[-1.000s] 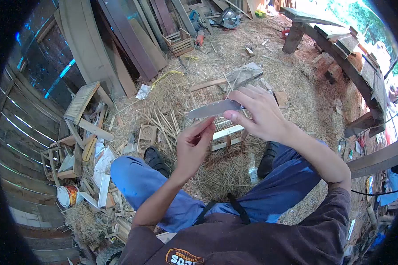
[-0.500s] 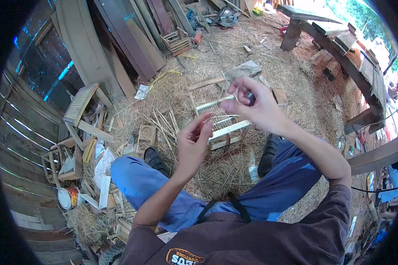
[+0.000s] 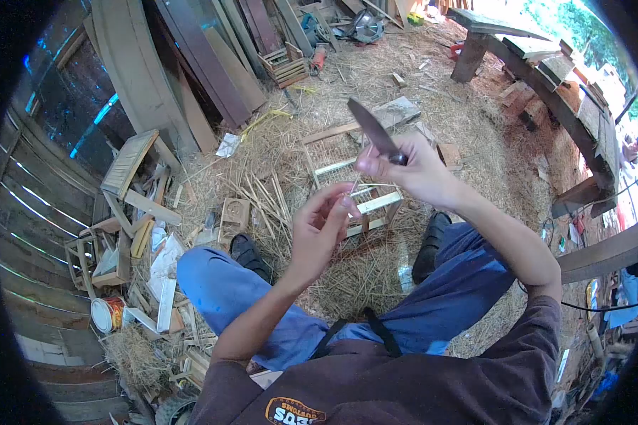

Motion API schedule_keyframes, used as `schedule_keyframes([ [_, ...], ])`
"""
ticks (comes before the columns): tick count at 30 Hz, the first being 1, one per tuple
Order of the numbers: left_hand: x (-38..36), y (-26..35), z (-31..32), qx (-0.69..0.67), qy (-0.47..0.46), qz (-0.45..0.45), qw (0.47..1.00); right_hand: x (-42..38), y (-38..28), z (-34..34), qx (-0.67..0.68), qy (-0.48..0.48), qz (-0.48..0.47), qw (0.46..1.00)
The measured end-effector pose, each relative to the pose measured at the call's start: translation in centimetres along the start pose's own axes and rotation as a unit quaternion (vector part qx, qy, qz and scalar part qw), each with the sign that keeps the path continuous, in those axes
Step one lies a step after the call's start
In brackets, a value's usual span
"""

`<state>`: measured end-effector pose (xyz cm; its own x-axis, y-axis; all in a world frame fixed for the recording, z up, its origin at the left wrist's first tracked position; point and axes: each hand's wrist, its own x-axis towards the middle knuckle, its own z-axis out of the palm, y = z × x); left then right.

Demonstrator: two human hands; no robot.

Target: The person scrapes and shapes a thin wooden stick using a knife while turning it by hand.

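My right hand (image 3: 422,173) is closed around the handle of a knife (image 3: 373,129), whose broad dark blade points up and to the left. Between the fingertips of my left hand (image 3: 316,228) is a thin wood strip (image 3: 356,180), and its upper end runs to the right thumb beside the knife. Both hands are raised in front of me, close together. Below them on the ground lies a wooden frame (image 3: 377,203) with pale rails and thin bars, partly hidden by my hands.
Loose thin sticks (image 3: 266,202) and a square wood block (image 3: 234,212) lie near my left foot. Straw and shavings cover the ground. Boards (image 3: 205,64) lean at the back left, a circular saw (image 3: 366,27) behind. A heavy wooden bench (image 3: 546,71) stands at right.
The knife blade has swung into view, now pointing up and left. My right hand has turned and shifted slightly down; my left hand has moved slightly right.
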<state>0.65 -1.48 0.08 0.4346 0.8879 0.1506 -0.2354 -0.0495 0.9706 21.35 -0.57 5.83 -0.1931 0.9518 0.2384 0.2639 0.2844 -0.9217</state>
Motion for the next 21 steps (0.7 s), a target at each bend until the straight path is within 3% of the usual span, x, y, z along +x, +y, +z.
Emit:
schedule_keyframes([
  [2,0.1,0.1,0.0,-0.051,-0.014,-0.027,0.998,-0.4,-0.4,0.2,-0.014,-0.046,0.056,0.997],
  [5,0.2,-0.1,-0.1,-0.086,-0.013,-0.056,0.995,-0.5,-0.5,1.0,-0.023,-0.054,0.035,0.998],
  [9,0.1,-0.2,-0.2,-0.105,0.001,-0.051,0.993,-0.8,-1.0,1.1,-0.259,-0.036,-0.074,0.962],
  [12,0.2,-0.5,-0.6,-0.096,0.009,-0.034,0.995,-1.1,-0.4,1.7,-0.303,-0.02,-0.184,0.935],
  [16,0.0,0.4,-0.1,-0.121,0.053,-0.082,0.988,-1.2,-0.8,2.2,-0.348,-0.058,-0.197,0.915],
  [21,-0.2,0.8,-0.8,-0.171,0.018,-0.112,0.979,-0.9,-0.4,1.9,-0.409,-0.053,-0.239,0.879],
])
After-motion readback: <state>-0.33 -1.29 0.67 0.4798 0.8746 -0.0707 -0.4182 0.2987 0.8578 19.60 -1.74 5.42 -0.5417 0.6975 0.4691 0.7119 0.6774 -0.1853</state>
